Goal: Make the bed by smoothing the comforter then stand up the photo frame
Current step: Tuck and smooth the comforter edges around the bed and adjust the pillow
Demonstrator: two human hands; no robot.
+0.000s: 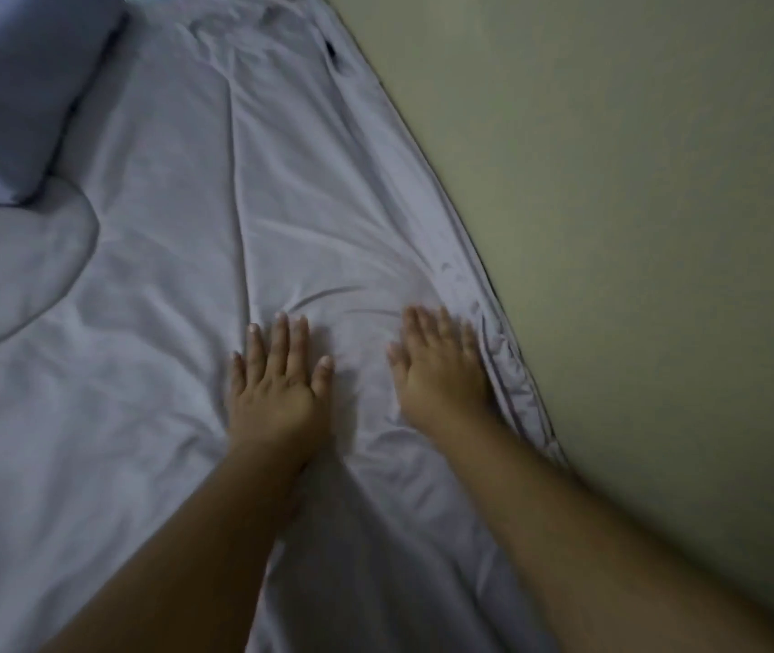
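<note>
Both bare forearms stretched forward from the lower edge of the view, palms down. Left hand [276, 384] flat on the pale lilac-grey smooth fabric comforter [163, 285], fingers straight and a little spread, thumb out to the side. Right hand [441, 374] near it but not touching it, likewise flat, fingers straight and close together, slightly blurred, its outer edge against the bunched, piped hem of the comforter. Nothing pinched or gripped by either hand.

Comforter spread across the bed beneath both hands, with long creases running away from the fingertips and shallow wrinkles fanned between the two hands. Its right border tight along the plain olive-beige wall [634, 205]. At top left, a plump lilac-blue fabric pillow [22, 87]; just below it, a rounded fold of pale cloth [22, 275]. Dim, bluish light throughout.
</note>
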